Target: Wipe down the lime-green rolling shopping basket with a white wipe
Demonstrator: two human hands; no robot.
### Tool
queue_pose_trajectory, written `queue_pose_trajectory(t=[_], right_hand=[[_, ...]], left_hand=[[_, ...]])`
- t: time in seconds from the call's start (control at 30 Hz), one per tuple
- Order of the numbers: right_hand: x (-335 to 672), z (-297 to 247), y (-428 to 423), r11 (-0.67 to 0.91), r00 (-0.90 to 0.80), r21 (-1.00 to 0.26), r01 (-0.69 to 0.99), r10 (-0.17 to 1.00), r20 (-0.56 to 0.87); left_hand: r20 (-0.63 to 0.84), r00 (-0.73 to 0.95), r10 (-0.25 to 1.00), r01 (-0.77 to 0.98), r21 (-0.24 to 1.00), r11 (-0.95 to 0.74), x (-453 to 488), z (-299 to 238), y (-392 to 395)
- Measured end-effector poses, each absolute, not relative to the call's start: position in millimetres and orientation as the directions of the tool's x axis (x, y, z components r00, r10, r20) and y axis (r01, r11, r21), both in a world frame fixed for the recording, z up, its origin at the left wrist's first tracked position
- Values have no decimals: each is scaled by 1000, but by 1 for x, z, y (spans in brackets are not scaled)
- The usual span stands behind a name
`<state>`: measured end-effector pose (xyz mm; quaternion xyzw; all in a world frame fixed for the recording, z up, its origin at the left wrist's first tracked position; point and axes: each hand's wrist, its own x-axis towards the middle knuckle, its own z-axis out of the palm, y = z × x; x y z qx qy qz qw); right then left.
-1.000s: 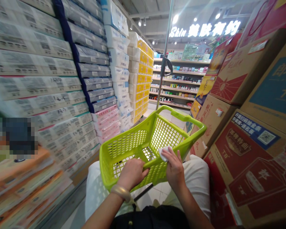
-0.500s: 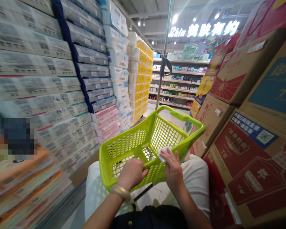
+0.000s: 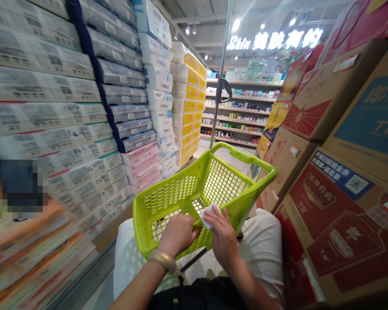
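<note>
A lime-green plastic shopping basket [image 3: 168, 189] with perforated walls and a raised handle stands tilted between my knees. My left hand [image 3: 178, 236], with a gold-coloured bangle at the wrist, is closed around its near rim. Just to the right, my right hand [image 3: 222, 230] presses a crumpled white cloth or tissue [image 3: 207, 216] against the same rim. Its fingers lie over the white piece, which partly shows past the fingertips. Inside, the basket holds nothing that I can see. A dark rod [image 3: 194, 260] shows beneath it.
Tall stacks of wrapped packs [image 3: 45, 86] rise on the left, with yellow-and-white packs [image 3: 189, 103] beyond. Cardboard cartons [image 3: 339, 224] are piled close on the right. A glass door with a dark handle [image 3: 224, 89] stands ahead, before product shelves [image 3: 239, 107].
My right hand has slid left along the rim with the white piece, closer to my left hand. My left hand keeps its grip, and the basket stays in place.
</note>
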<state>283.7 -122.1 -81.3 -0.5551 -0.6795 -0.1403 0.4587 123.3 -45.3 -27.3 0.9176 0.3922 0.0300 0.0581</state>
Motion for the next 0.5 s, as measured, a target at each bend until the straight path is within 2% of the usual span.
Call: queue_pose_trajectory(t=[0.1, 0.3, 0.5], right_hand=[[278, -79, -124, 383, -9, -312, 869, 644, 765], [302, -72, -118, 235, 188, -384, 893, 580, 793], [276, -79, -124, 387, -20, -297, 873, 636, 772]], left_hand=[[9, 688, 726, 719, 128, -683, 123, -28, -46], [12, 688, 725, 719, 127, -684, 124, -28, -46], [9, 689, 725, 718, 125, -684, 124, -28, -46]])
